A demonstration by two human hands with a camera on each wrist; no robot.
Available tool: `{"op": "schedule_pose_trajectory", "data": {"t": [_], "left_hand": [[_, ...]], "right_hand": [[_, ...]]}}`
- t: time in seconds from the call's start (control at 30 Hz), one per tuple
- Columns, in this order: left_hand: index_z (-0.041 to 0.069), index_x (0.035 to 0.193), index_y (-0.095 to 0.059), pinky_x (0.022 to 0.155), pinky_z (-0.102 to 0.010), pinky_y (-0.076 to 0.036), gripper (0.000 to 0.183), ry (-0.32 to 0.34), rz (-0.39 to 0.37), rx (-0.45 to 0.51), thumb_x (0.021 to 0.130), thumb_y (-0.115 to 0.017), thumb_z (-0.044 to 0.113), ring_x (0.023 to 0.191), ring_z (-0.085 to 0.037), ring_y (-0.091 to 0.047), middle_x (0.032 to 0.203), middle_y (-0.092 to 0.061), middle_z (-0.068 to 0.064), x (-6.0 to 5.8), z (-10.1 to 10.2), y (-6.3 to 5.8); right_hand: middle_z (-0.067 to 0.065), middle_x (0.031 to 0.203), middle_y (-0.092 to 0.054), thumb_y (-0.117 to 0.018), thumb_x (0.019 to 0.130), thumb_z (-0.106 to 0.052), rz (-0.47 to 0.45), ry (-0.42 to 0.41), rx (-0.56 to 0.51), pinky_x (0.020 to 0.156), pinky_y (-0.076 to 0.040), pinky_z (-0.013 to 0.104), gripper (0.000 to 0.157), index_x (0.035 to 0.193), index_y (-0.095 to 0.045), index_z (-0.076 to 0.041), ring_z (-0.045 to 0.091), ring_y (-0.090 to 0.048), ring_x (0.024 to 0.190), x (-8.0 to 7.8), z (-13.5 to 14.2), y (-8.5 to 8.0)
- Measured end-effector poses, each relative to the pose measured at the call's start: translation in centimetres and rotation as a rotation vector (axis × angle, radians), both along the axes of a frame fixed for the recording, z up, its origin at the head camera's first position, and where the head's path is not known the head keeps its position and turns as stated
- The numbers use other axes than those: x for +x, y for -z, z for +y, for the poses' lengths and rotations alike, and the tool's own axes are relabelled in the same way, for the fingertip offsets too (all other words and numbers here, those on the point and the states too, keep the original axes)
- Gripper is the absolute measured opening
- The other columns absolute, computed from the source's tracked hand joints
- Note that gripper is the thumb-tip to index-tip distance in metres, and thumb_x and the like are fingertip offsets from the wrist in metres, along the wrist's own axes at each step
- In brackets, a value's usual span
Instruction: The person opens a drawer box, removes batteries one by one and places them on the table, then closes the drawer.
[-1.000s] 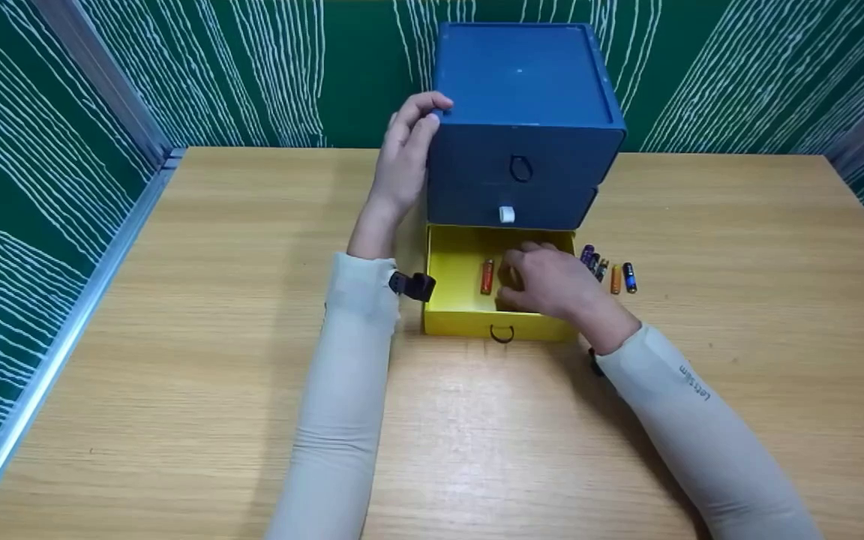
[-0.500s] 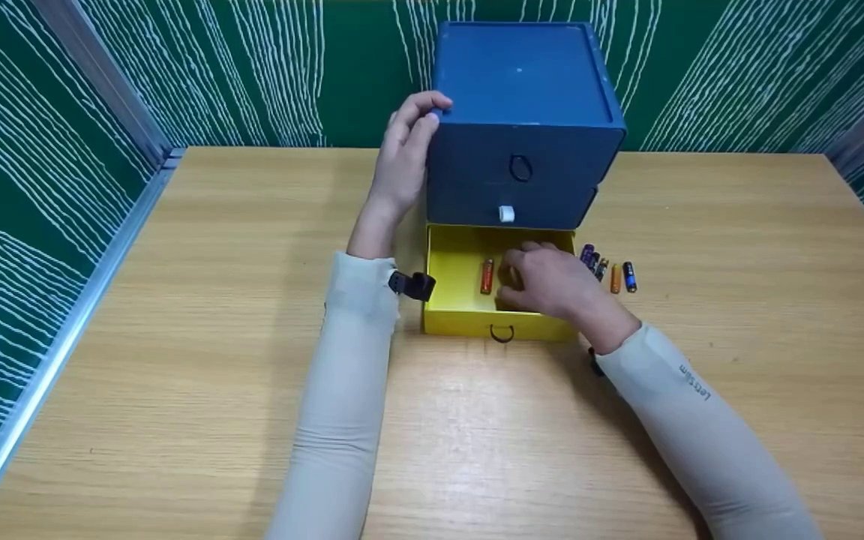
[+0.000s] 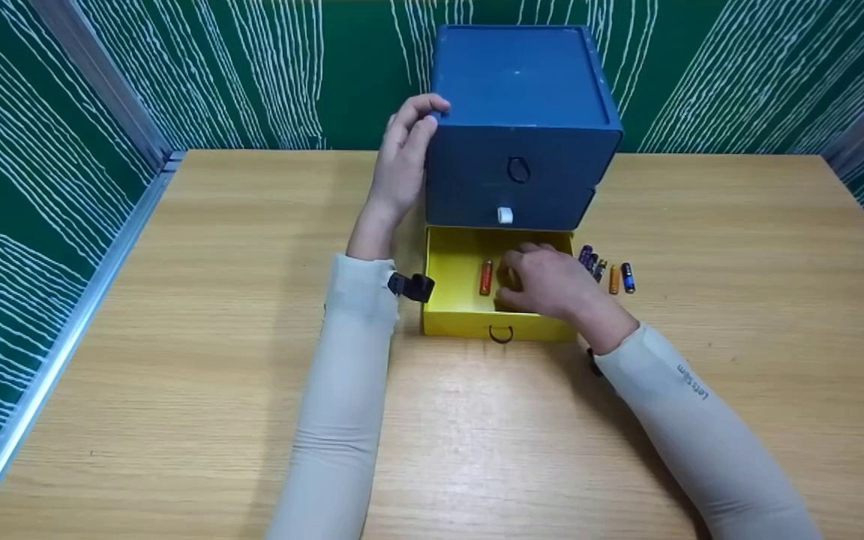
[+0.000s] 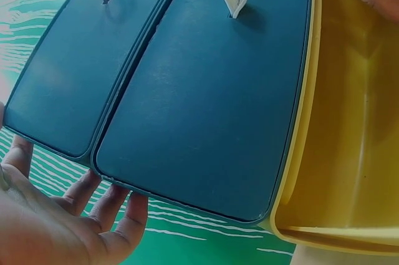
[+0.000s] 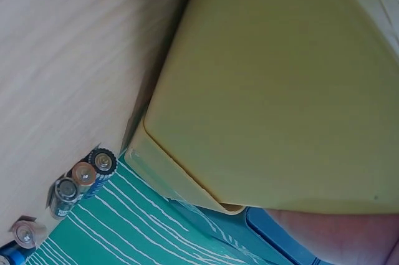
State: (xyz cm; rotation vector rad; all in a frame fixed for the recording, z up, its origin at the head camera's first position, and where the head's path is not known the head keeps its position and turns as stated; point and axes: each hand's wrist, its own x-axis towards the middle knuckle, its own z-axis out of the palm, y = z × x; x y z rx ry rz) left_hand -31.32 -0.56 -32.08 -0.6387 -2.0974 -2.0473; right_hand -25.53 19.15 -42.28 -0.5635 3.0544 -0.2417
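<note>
A blue drawer cabinet (image 3: 522, 79) stands at the back of the table, its bottom yellow drawer (image 3: 462, 324) pulled out. My left hand (image 3: 400, 161) rests on the cabinet's upper left corner; in the left wrist view several fingertips touch its side wall (image 4: 124, 185). My right hand (image 3: 548, 281) reaches down into the drawer's right half with bent fingers. Its fingertips and anything between them are hidden by the hand; in the right wrist view the yellow drawer wall (image 5: 274, 90) blocks them. A red battery (image 3: 486, 277) lies in the drawer, left of the right hand.
Right of the drawer, an orange battery (image 3: 614, 279), a blue-and-black battery (image 3: 628, 277) and a cluster of dark batteries (image 3: 587, 255) stand on the wooden table (image 3: 739, 225). Above the drawer are front panels with a dark loop (image 3: 520, 169) and a white loop (image 3: 505, 216). A green patterned wall (image 3: 364, 75) rises behind.
Both hands keep their places, the left at the cabinet's corner and the right in the drawer. Only the head view has shifted very slightly.
</note>
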Motion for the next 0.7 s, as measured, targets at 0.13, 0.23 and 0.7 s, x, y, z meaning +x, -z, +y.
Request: {"op": "schedule_pose_trajectory", "data": {"t": [0.13, 0.23, 0.7], "left_hand": [[0.013, 0.11, -0.049, 0.095, -0.023, -0.029, 0.024, 0.003, 0.004, -0.002, 0.093, -0.033, 0.019, 0.113, -0.008, -0.031, 0.124, -0.04, 0.004, 0.0, 0.05, -0.01], [0.013, 0.11, -0.049, 0.095, -0.023, -0.029, 0.024, 0.001, 0.007, -0.006, 0.093, -0.033, 0.019, 0.114, -0.008, -0.031, 0.125, -0.04, 0.004, 0.02, 0.1, -0.02], [0.012, 0.109, -0.048, 0.095, -0.025, -0.03, 0.024, 0.013, 0.032, 0.018, 0.093, -0.03, 0.015, 0.114, -0.011, -0.03, 0.124, -0.039, 0.0, -0.28, 0.36, 0.28]], "right_hand": [[0.002, 0.082, -0.054, -0.059, 0.077, -0.039, -0.007, 0.006, 0.0, 0.069, -0.043, 0.034, 0.031, 0.096, -0.059, -0.014, 0.021, -0.047, 0.077, -0.01, -0.01, 0.0], [0.001, 0.082, -0.054, -0.059, 0.077, -0.039, -0.011, 0.01, 0.0, 0.069, -0.043, 0.033, 0.031, 0.096, -0.059, -0.014, 0.021, -0.047, 0.077, -0.01, -0.01, 0.02], [0.002, 0.077, -0.052, -0.058, 0.077, -0.038, 0.003, -0.022, -0.014, 0.065, -0.041, 0.033, 0.03, 0.093, -0.058, -0.012, 0.021, -0.047, 0.073, 0.1, 0.3, 0.07]]}}
